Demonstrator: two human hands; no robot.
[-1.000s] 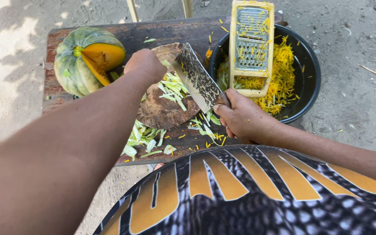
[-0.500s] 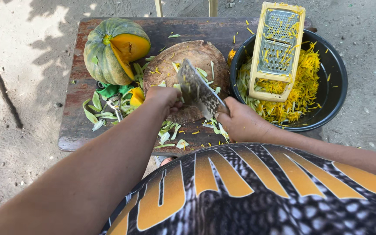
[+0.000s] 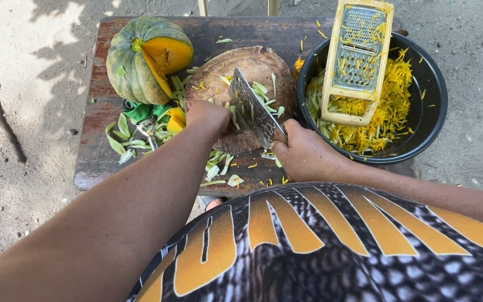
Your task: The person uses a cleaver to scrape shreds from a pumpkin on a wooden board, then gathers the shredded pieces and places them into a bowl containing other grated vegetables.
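My right hand [image 3: 303,155] grips the handle of a broad cleaver [image 3: 255,109], whose blade rests edge-down across a round wooden chopping block [image 3: 252,64]. My left hand [image 3: 208,116] is curled on the near left part of the block, right beside the blade, over pale green vegetable strips [image 3: 264,92]; whether it holds any is hidden. More green strips [image 3: 219,162] lie spilled on the dark wooden table [image 3: 99,162] below the block.
A green pumpkin [image 3: 132,61] with an orange cut-out wedge sits at the table's left. A peeler [image 3: 147,131] lies among peelings below it. A black bowl [image 3: 429,112] at right holds shredded yellow and green vegetable and a yellow grater [image 3: 356,61]. Sandy ground surrounds the table.
My left hand has drawn back from the far side of the block to its near edge beside the blade. The cleaver stays on the block, and the view has shifted left.
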